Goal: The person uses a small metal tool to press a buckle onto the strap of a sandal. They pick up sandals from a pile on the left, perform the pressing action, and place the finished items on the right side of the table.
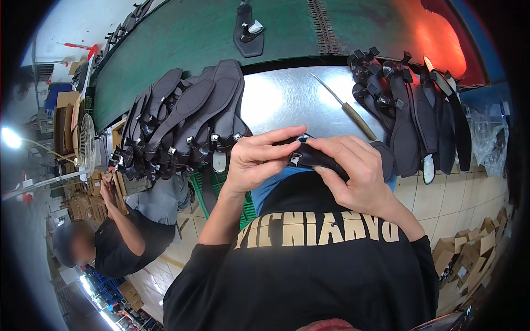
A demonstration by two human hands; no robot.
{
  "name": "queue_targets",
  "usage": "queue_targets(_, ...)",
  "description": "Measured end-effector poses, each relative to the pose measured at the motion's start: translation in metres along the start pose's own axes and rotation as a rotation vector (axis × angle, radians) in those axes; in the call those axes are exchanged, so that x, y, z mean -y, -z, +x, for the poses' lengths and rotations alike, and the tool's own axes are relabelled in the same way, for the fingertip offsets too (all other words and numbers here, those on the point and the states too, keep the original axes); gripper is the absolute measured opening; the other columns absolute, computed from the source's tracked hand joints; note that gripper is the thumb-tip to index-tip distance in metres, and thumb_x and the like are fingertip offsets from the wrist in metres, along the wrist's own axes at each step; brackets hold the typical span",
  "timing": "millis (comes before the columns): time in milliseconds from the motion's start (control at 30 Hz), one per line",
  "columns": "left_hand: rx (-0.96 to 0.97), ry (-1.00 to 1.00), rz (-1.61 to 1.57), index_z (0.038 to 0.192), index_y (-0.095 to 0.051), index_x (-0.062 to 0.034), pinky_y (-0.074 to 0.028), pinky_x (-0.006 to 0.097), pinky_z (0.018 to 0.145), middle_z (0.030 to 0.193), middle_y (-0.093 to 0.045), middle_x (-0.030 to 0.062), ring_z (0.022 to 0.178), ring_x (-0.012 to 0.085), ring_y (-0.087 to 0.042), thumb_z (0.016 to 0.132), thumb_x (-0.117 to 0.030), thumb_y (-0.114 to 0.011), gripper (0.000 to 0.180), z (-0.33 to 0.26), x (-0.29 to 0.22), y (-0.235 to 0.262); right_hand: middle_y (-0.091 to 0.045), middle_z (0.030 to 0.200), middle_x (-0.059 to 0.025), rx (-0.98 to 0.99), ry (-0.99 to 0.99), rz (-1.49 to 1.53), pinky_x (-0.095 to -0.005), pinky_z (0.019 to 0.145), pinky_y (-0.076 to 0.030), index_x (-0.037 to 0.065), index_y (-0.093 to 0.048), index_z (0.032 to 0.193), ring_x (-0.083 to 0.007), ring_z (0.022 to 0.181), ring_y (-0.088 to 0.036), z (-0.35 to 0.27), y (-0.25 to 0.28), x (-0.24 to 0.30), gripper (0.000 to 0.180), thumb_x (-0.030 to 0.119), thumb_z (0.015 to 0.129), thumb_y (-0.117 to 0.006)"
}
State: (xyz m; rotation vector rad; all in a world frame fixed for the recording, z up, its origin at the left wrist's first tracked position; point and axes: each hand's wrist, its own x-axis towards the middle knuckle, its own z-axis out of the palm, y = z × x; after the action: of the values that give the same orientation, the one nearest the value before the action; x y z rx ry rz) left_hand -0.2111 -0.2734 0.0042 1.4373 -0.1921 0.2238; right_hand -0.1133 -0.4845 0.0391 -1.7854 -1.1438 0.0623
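One left hand (253, 161) and one right hand (359, 172), two in all, with one held sandal (324, 160) between them. One single sandal (251, 47) on one green belt (292, 25). Two heaps of sandals, one left heap (185, 113) and one right heap (406, 124), too overlapped to count. One metal table (262, 94), one pointed tool (353, 115), one fan (87, 140), one co-worker (127, 243).

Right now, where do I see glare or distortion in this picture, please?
Head view: white glare washes parts of the metal tabletop and the lamp at left is overexposed; head view: a red-orange glow tints the upper right; head view: the edge of the green belt curves under fisheye distortion, while the held sandal looks fairly sharp though dark.
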Motion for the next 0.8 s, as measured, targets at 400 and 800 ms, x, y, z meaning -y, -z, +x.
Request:
queue_targets(400,-0.139,0.246,-0.048,0.123,-0.059,0.0053,-0.058,0.029,0.078,0.128,-0.056,0.0266,0.109,0.0280,-0.063,0.080,0.009,-0.054,0.043,-0.001,-0.006,-0.015,-0.065,0.086,-0.0131,0.040,-0.144,0.151,-0.0374,0.068,-0.050,0.001,-0.063,0.108,-0.0307,0.076,-0.063,0.000,-0.008,-0.007,0.037,0.000,0.072,-0.069)
queue_targets(800,-0.283,0.395,-0.139,0.124,-0.058,0.0036,-0.061,0.026,0.070,0.129,-0.055,0.0251,0.103,0.0251,-0.066,0.084,0.009,-0.045,0.043,-0.003,-0.001,-0.025,-0.063,0.082,-0.0090,0.020,-0.114,0.052,-0.0356,0.065,-0.049,0.005,-0.069,0.088,-0.0269,0.074,-0.062,-0.004,-0.021,-0.013,0.015,0.001,0.073,-0.067)
